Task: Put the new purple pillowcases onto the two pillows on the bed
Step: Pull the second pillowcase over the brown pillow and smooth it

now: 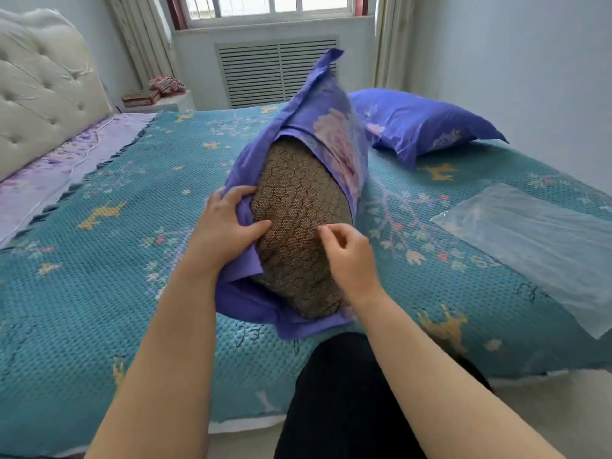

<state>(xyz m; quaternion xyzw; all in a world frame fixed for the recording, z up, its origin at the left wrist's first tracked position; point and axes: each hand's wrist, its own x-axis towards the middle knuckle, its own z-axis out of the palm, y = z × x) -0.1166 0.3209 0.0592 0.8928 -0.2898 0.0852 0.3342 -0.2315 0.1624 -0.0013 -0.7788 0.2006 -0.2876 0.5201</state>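
A brown pillow (298, 220) with a black net pattern stands tilted on the bed, partly inside a purple flowered pillowcase (331, 134). Its near end is bare and sticks out of the case's open mouth. My left hand (228, 223) grips the left edge of the case's opening, thumb on the pillow. My right hand (347, 253) hovers at the pillow's right side with fingers curled, fingertips by the net cover; whether it pinches anything I cannot tell. A second pillow (424, 127) lies at the far right of the bed, fully inside its purple case.
The bed carries a teal patterned cover (116, 260) and has a padded cream headboard (43, 94) at the left. A clear plastic bag (530, 240) lies at the bed's right edge. My dark-clothed knee (341, 392) rests against the near edge. A radiator grille (278, 71) sits under the window.
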